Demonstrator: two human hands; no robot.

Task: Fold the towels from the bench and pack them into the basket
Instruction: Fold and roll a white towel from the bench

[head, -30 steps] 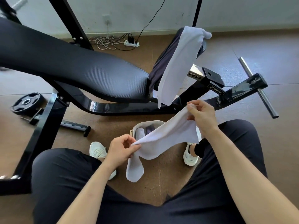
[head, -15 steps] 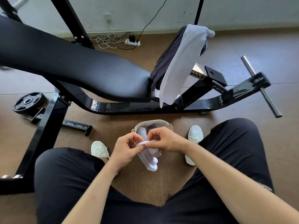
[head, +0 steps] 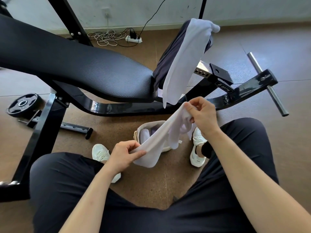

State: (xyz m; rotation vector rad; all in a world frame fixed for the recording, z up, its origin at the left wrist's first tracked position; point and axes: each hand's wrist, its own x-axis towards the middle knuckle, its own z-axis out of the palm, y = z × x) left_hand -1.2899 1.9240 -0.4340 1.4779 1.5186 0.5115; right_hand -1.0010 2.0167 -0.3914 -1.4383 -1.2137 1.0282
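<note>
Folding a white towel [head: 159, 134] above the basket [head: 138, 132]: left hand [head: 123, 154] and right hand [head: 203, 115] pinch its ends; next, I judge, bring them together.

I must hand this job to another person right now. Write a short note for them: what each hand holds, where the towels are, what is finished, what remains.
Left hand: pinches the lower end of the held white towel.
Right hand: grips its upper end. The towel is stretched above the basket.
Done: folded towels lie in the basket.
Left: fold and pack the held one, then the draped white towel and the dark towel on the bench.
</note>
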